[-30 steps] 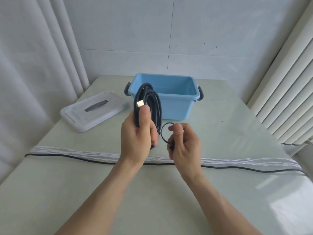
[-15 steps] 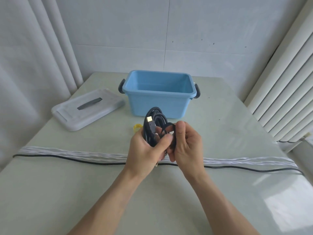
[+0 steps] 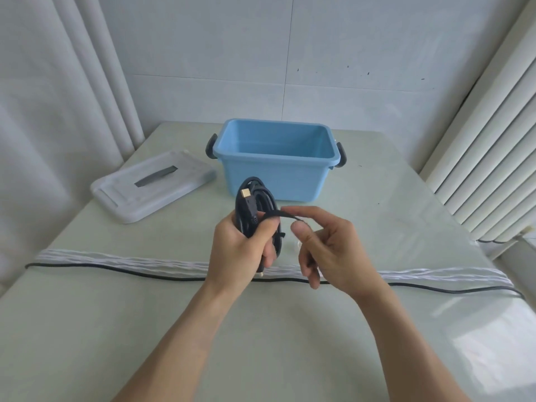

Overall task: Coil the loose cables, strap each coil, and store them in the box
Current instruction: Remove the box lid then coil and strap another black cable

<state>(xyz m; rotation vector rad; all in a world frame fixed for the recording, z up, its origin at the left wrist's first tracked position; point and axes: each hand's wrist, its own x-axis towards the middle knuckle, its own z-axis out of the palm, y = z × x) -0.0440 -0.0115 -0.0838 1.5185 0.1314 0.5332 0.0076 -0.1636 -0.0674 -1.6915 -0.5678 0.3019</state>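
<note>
My left hand (image 3: 240,250) grips a coiled black cable (image 3: 251,205) upright above the table, its gold-tipped plug showing near the top of the coil. A black strap (image 3: 282,215) runs from the coil to the right, and my right hand (image 3: 324,250) pinches its free end between thumb and forefinger. Behind the coil stands the open blue box (image 3: 275,175) with dark side handles; no cable shows inside it. A loose black cable (image 3: 116,269) and a white cable (image 3: 130,258) lie stretched straight across the table under my forearms.
The box's white lid (image 3: 153,188) lies on the table to the left of the box. White curtains hang at the left, and a ribbed white radiator stands along the right edge. A tiled wall closes the back.
My right hand has drawn the strap's end out to the right of the coil. The coil sits lower and nearer than a second ago. The yellow item seen by the coil is hidden.
</note>
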